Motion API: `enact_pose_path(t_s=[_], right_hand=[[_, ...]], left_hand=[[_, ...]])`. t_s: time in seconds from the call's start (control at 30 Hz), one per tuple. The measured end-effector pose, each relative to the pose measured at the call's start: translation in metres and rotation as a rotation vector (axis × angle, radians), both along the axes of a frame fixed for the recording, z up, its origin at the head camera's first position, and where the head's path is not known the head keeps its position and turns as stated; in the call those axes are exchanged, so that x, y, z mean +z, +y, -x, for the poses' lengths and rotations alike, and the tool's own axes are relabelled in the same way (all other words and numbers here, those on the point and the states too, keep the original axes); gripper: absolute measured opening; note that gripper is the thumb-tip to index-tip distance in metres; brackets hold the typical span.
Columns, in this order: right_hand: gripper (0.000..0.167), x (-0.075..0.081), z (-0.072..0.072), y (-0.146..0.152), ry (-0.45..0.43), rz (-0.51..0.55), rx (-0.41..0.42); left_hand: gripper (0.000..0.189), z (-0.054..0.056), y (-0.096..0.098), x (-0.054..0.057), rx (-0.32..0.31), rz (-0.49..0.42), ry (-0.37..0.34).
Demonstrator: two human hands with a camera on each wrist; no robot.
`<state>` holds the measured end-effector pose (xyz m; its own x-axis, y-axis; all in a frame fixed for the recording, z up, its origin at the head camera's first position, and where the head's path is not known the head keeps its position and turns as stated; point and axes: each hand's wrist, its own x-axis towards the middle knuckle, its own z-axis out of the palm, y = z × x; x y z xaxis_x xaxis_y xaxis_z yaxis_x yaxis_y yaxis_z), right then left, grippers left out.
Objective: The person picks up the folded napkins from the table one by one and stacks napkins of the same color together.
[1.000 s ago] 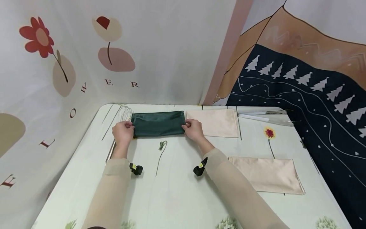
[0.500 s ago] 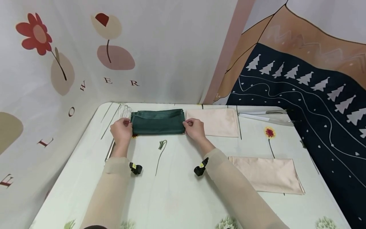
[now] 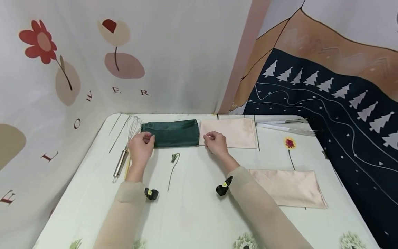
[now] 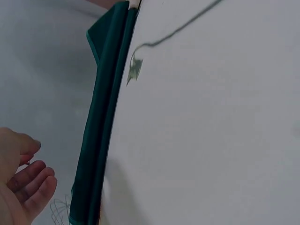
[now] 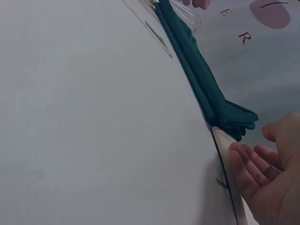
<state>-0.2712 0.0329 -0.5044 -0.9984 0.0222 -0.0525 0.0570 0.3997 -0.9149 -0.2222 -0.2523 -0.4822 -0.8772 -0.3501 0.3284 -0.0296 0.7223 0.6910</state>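
Note:
A folded dark green cloth lies near the table's back edge, its layers showing edge-on in both wrist views. Over its left front corner is my left hand, fingers loosely bent; the left wrist view shows a gap between this hand and the cloth. Beside the green cloth lies a folded pale pink cloth. Above that one's left front corner hovers my right hand, its fingers half curled with nothing between thumb and fingers in the right wrist view.
A whisk lies left of the green cloth, a thin yellow stick along its handle. Another folded pink cloth lies at front right, near the right forearm. Long slim silver utensils rest at the back right. Printed curtains rise behind the table.
Both hands have let go of the green cloth's side edges. The left hand has shifted right, over the corner, uncovering the whisk; the right hand has moved slightly right, away from the cloth.

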Motion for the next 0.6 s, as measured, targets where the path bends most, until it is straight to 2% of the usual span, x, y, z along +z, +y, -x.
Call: enact_pose_path(t_s=[0.2, 0.4, 0.6], right_hand=[[0.023, 0.004, -0.009, 0.014, -0.024, -0.01, -0.016], [0.031, 0.009, -0.02, 0.031, 0.01, -0.021, 0.0], [0.036, 0.015, -0.036, 0.05, 0.045, 0.002, 0.006]], left_hand=[[0.025, -0.01, 0.011, -0.001, -0.107, -0.015, -0.034], [0.029, -0.019, 0.015, -0.002, -0.152, -0.056, -0.074], [0.031, -0.034, 0.021, -0.003, -0.208, -0.049, -0.116]])
